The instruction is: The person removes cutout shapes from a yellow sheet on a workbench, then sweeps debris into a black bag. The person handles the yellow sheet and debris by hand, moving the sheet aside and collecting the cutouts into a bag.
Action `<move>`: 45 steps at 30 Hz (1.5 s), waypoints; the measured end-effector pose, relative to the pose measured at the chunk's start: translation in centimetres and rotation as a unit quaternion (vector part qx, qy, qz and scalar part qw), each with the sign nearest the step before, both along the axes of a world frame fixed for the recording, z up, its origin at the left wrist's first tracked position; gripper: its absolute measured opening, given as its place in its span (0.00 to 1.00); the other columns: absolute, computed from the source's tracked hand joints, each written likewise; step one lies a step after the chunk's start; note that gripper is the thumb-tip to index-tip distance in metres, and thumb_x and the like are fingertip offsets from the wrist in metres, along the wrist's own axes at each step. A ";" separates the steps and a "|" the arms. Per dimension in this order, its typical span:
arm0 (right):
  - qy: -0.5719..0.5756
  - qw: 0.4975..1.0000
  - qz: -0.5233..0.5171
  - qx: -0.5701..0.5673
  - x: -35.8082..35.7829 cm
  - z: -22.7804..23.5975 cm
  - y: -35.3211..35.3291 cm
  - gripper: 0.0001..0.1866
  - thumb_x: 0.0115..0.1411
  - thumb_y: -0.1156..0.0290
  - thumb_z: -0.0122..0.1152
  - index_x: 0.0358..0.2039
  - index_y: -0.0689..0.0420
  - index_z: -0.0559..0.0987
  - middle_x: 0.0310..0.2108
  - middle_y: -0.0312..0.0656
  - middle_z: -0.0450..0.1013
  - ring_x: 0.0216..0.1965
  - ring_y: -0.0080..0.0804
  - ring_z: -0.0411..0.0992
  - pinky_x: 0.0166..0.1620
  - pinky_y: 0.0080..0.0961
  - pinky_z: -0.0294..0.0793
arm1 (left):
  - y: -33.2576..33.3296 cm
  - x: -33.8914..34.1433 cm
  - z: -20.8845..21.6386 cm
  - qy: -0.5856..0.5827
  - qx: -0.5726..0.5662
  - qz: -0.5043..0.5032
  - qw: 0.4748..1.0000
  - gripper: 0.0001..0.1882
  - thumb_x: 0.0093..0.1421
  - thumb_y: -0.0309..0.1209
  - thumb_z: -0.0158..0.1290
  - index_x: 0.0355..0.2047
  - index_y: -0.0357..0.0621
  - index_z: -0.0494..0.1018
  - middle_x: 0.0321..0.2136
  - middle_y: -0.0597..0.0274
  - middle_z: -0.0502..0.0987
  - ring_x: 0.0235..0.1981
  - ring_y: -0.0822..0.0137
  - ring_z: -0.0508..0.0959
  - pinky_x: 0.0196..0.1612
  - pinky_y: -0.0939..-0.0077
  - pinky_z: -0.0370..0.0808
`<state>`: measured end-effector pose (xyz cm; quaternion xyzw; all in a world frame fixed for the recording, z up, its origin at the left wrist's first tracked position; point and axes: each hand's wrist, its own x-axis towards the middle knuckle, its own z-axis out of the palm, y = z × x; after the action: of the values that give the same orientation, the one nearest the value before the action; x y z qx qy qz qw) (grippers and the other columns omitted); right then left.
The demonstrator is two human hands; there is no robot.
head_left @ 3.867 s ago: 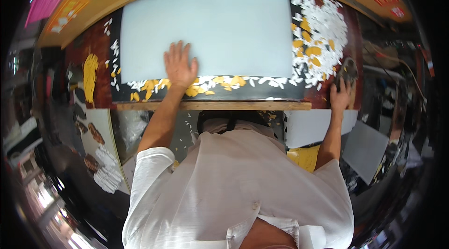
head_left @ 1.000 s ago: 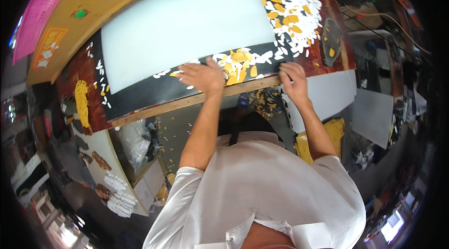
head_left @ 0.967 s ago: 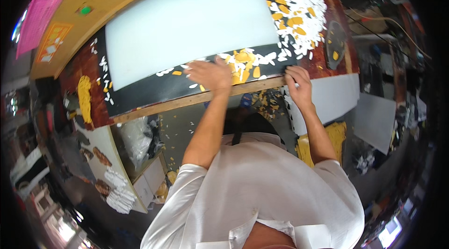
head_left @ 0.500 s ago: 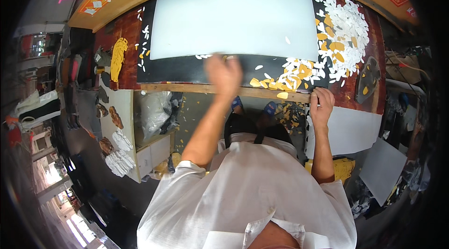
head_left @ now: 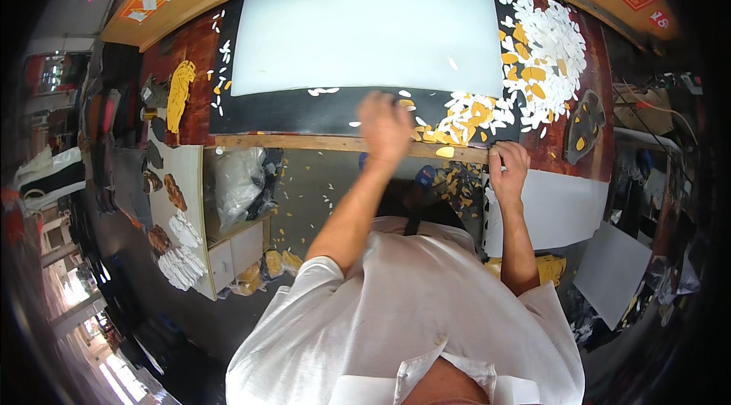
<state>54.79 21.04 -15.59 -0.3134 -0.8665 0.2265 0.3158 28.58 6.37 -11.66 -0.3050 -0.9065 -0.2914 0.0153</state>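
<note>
While the left hand (head_left: 384,129) blurs and the right hand (head_left: 509,167) curls near the surface's front edge (head_left: 304,142), grips unreadable, white-and-yellow cutouts (head_left: 481,111) look light, best pinched by rims.

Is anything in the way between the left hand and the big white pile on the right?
Yes: a smaller cluster of white and yellow pieces lies between the left hand and the big white pile, on the black strip. The right hand is at the wooden edge, nearer the body, outside that path.
</note>
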 end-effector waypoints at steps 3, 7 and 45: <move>-0.003 1.000 0.003 0.001 0.1 -0.1 0.0 0.04 0.62 0.72 0.68 0.37 0.57 0.84 0.42 0.39 0.82 0.50 0.42 0.76 0.55 0.40 0.69 | -4.9 -8.3 -0.5 0.098 -0.059 0.139 0.984 0.23 0.67 0.40 0.54 0.47 0.27 0.78 0.51 0.33 0.77 0.57 0.37 0.73 0.64 0.46 0.68; -0.002 1.000 0.005 0.004 0.1 -0.4 0.1 0.05 0.63 0.72 0.68 0.38 0.57 0.84 0.42 0.40 0.82 0.50 0.43 0.76 0.57 0.40 0.69 | -8.3 -12.9 -3.8 0.082 -0.061 0.075 0.992 0.25 0.67 0.38 0.55 0.52 0.24 0.76 0.57 0.29 0.73 0.62 0.35 0.70 0.67 0.48 0.66; -0.055 0.854 0.515 0.049 -23.7 4.0 -5.5 0.21 0.55 0.75 0.67 0.51 0.54 0.85 0.62 0.40 0.74 0.68 0.45 0.65 0.68 0.44 0.66 | -11.8 -8.5 -4.4 0.191 -0.022 0.089 0.977 0.18 0.68 0.27 0.51 0.55 0.35 0.77 0.56 0.43 0.76 0.59 0.42 0.74 0.63 0.50 0.67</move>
<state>31.05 15.52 -11.56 0.1818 -0.9297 0.2968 0.1206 20.10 -5.42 -16.01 -0.2732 -0.9165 -0.2053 0.2078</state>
